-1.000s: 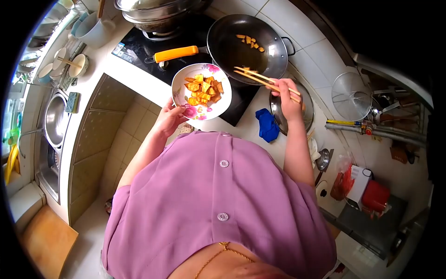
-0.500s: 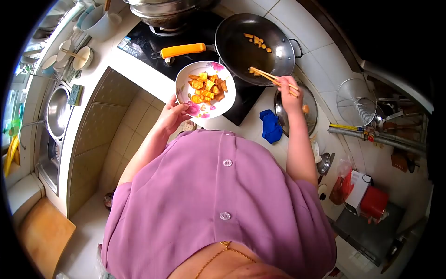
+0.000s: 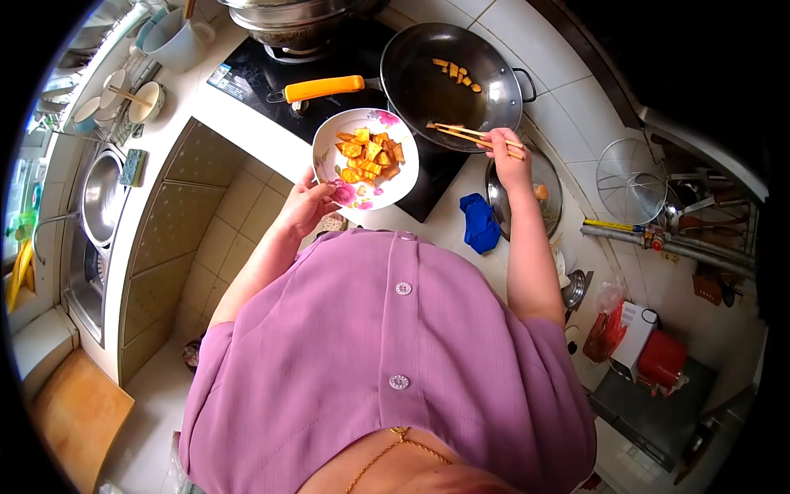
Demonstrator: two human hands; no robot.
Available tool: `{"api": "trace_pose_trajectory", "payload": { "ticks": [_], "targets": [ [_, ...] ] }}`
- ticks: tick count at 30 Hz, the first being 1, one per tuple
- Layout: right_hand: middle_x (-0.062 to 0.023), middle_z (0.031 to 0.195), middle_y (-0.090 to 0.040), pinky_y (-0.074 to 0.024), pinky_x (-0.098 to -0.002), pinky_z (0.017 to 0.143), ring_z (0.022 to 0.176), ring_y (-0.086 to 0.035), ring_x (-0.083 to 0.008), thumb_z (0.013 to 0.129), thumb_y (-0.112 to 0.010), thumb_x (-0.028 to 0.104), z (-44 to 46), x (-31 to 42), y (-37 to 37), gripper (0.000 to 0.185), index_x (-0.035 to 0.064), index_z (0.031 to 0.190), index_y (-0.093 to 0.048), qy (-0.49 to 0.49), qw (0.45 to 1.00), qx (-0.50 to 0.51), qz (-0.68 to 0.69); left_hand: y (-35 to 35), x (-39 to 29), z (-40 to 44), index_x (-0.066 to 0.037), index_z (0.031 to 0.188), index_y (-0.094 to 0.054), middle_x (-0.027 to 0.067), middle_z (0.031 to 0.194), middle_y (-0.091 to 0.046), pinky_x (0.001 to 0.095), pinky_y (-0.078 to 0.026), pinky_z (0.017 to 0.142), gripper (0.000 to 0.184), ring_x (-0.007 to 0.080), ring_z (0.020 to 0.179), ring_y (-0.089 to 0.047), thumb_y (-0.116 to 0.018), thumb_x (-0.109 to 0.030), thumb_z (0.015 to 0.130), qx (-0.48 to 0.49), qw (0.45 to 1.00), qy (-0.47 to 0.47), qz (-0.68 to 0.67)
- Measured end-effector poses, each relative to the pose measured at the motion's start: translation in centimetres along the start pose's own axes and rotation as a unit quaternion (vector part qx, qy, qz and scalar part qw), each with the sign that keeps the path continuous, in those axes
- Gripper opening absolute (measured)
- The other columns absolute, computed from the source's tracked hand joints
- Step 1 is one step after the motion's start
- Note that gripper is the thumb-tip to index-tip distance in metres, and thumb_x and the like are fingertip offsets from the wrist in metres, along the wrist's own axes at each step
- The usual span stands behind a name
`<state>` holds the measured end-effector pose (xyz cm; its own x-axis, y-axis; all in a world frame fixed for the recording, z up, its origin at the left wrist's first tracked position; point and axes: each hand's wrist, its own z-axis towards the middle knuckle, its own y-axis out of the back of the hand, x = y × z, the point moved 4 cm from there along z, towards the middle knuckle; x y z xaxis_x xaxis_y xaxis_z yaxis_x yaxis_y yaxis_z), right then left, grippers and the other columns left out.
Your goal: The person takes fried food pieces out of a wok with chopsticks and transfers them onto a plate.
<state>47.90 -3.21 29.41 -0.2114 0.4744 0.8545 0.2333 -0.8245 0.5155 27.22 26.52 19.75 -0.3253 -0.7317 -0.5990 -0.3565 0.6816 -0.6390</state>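
My left hand (image 3: 308, 202) is closed on the rim of a white plate (image 3: 401, 185) with pink flowers. Golden-brown fried chunks (image 3: 368, 156) are heaped in it, and it is held beside the wok (image 3: 411, 66). Wooden chopsticks (image 3: 473, 136) are gripped in my right hand (image 3: 510, 156). Their tips reach over the near side of the wok; a small piece may be at the tips, too small to tell. Several fried pieces (image 3: 455, 72) lie toward the far side of the wok, in what looks like oil.
The wok's orange handle (image 3: 325, 88) juts left over the black cooktop (image 3: 247, 74). A steamer pot (image 3: 296, 20) stands behind. Right of me are a blue cloth (image 3: 480, 224) and a glass lid (image 3: 547, 193). A sink (image 3: 103, 198) and bowls (image 3: 146, 103) are at left.
The chopstick tips have shifted left toward the plate, and my right hand has moved slightly left, its chopsticks now lying flatter. The plate has barely moved.
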Motion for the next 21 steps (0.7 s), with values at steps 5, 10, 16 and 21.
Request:
{"api": "trace_pose_trajectory", "payload": {
  "ticks": [5,10,16,21],
  "targets": [
    [-0.0061,0.089,-0.066,-0.0499,-0.0231,0.067,0.081,-0.067,-0.0154,0.097,-0.046,0.024,-0.6,0.9,1.7,0.025,0.0018,0.095,-0.058,-0.023,0.993,-0.020,0.113,0.4,0.3,0.2,-0.009,0.136,-0.031,0.0146,0.101,-0.060,0.0399,-0.055,0.081,0.057,0.0229,0.088,-0.065,-0.052,0.002,0.084,-0.011,1.000,0.001,0.004],
    [-0.0067,0.088,-0.066,-0.0498,-0.0227,0.066,0.080,-0.067,-0.0159,0.097,-0.045,0.024,-1.5,1.7,1.8,0.026,0.0012,0.093,-0.058,-0.038,0.996,0.041,0.067,0.3,0.2,0.4,-0.009,0.136,-0.031,0.0144,0.100,-0.061,0.0384,-0.055,0.079,0.057,0.0224,0.087,-0.065,-0.052,0.001,0.084,-0.003,1.000,-0.007,0.002],
    [-0.0060,0.088,-0.066,-0.0499,-0.0221,0.066,0.079,-0.067,-0.0157,0.097,-0.046,0.022,-2.4,2.1,2.3,0.025,0.0008,0.091,-0.058,-0.032,0.997,0.027,0.059,0.3,0.2,0.4,-0.009,0.136,-0.029,0.0156,0.104,-0.060,0.0396,-0.055,0.081,0.057,0.0237,0.089,-0.065,-0.051,0.002,0.084,-0.004,1.000,0.001,-0.001],
    [-0.0072,0.089,-0.066,-0.0494,-0.0212,0.066,0.080,-0.067,-0.0158,0.097,-0.046,0.022,-2.8,2.7,2.9,0.025,0.0004,0.092,-0.058,0.004,0.994,-0.020,0.112,0.0,0.2,0.4,-0.009,0.134,-0.031,0.0162,0.107,-0.060,0.0405,-0.054,0.083,0.055,0.0253,0.091,-0.065,-0.051,0.003,0.084,-0.002,1.000,-0.001,-0.020]
  ]
}}
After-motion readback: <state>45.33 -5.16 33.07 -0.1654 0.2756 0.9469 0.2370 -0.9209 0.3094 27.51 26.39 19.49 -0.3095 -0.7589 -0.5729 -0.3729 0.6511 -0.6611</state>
